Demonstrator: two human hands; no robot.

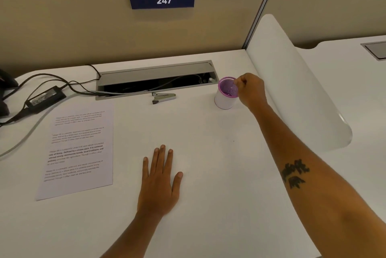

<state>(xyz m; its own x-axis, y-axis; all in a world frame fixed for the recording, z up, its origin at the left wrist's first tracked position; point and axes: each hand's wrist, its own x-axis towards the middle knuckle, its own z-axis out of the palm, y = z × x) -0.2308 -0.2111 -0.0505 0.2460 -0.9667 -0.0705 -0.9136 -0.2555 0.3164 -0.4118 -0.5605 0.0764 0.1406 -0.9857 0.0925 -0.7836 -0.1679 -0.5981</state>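
Observation:
A round cup [224,98], white outside with a purple mesh lining, stands upright at the back right of the white desk [208,153]. My right hand [251,90] reaches over the cup's right rim with fingers curled; thumb and forefinger are pinched together above the opening, and whether they hold anything is too small to tell. My left hand [159,180] lies flat, palm down, fingers straight, on the desk's middle. A printed sheet of paper [78,153] lies to its left. A small silver stapler [164,97] lies behind, beside the cable slot.
An open grey cable tray [154,79] is sunk into the desk's back. A black power adapter [47,96] and cables lie at the far left. A white curved divider [292,90] bounds the right side. A beige partition carries a blue sign reading 247 [161,0].

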